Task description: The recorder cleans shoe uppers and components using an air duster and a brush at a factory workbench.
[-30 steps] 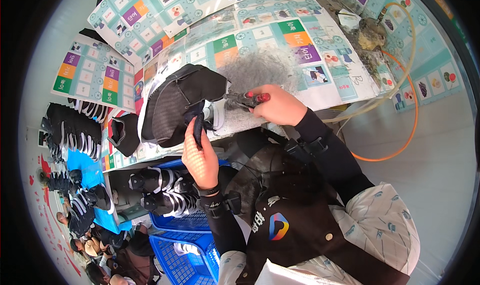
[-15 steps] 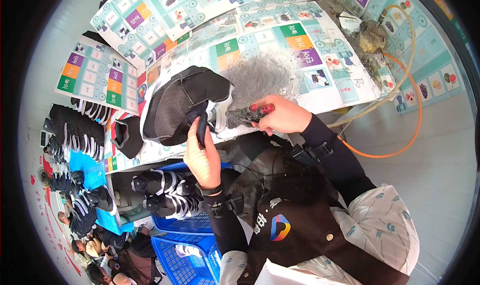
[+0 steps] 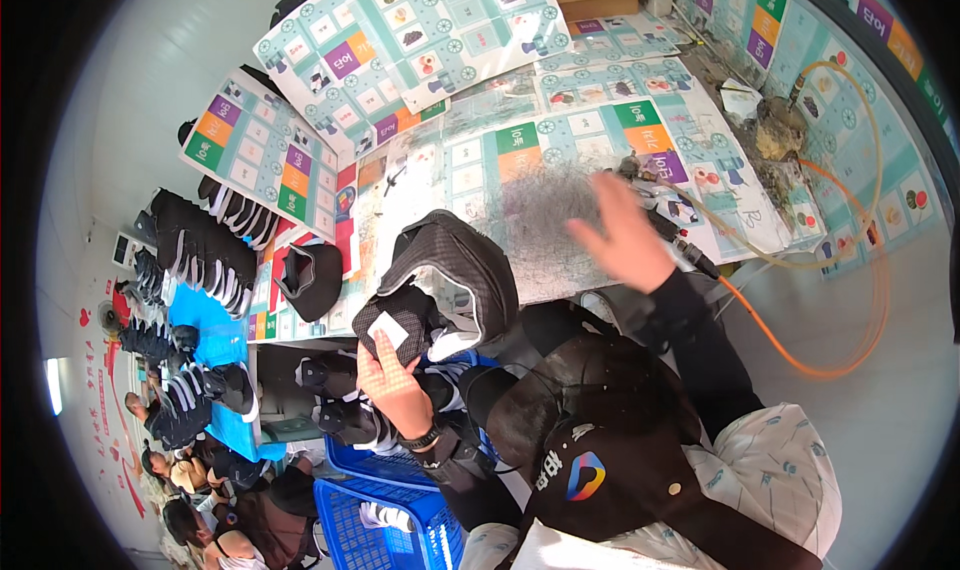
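- A black shoe upper [image 3: 445,285] is gripped by the left hand [image 3: 395,380], fingers clamped, raised off the surface's [image 3: 560,260] near edge for inspection.
- The right hand [image 3: 625,232] is held empty above the surface, fingers apart.

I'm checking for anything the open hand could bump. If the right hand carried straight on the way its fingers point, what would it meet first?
Probably the grey fuzzy patch on the printed table cover: the right hand is blurred, open, fingers aimed up-left. Height above the table is unclear.
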Demonstrator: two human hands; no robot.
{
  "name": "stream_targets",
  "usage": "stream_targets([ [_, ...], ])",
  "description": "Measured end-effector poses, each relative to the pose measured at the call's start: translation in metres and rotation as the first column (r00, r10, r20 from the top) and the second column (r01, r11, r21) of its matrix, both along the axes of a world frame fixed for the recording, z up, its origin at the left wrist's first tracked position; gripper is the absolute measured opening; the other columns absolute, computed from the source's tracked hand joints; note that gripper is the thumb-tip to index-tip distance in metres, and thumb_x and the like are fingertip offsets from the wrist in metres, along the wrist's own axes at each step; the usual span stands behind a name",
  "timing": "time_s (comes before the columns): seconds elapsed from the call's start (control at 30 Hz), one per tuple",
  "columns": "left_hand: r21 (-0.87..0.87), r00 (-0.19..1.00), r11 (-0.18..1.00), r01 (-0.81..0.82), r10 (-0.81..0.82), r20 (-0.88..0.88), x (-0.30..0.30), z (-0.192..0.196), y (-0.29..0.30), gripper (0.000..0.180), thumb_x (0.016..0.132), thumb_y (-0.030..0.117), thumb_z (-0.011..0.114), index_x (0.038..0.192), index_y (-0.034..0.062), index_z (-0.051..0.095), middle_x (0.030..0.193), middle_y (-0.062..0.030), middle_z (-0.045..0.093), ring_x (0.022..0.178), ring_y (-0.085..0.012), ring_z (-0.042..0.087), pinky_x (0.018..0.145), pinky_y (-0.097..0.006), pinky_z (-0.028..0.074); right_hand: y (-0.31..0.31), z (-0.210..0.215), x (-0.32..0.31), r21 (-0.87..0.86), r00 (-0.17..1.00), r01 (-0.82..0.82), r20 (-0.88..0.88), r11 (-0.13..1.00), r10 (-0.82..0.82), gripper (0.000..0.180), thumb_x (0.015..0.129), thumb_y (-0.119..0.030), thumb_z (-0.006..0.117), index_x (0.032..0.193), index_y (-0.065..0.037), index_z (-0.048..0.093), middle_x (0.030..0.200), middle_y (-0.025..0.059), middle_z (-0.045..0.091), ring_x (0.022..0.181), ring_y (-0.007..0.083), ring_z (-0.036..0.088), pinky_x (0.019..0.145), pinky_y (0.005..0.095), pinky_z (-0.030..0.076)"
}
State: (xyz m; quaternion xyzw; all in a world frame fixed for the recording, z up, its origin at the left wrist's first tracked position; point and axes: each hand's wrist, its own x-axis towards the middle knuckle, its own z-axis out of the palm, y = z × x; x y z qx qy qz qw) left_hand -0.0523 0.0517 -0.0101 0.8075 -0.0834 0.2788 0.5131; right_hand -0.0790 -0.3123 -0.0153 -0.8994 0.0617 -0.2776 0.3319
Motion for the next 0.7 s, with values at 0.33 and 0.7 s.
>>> stream_targets([
  [0.33, -0.530, 0.961, 0.839, -0.127, -0.028, -0.276, -0.017, 0.028, -0.031, 0.046, 0.104, 0.031, 0.067, 0.136, -0.0007, 0.061, 0.128, -0.0120, 0.067, 0.113, -0.0213, 0.067, 0.073, -0.031, 0.059, 0.101, -0.003, 0.001, 0.597, 0.967, -0.253, 0.140, 0.761, 0.212, 0.047, 0.107, -0.040, 0.059, 0.103, 0.006, 0.069, 0.095, 0.0136, 0.074, 0.092, 0.0306, 0.068, 0.085, 0.0441, 0.052],
  [0.7, -0.320, 0.981, 0.947, 0.030, -0.090, -0.174, -0.015, 0.023, 0.004, 0.043, 0.106, 0.022, 0.062, 0.136, -0.0083, 0.058, 0.128, -0.0159, 0.068, 0.112, -0.0224, 0.065, 0.094, -0.033, 0.053, 0.097, 0.035, 0.048, 0.521, 0.919, -0.394, 0.219, 0.757, 0.328, 0.053, 0.104, -0.047, 0.062, 0.112, 0.003, 0.074, 0.097, 0.0180, 0.077, 0.089, 0.0307, 0.075, 0.082, 0.0407, 0.055],
])
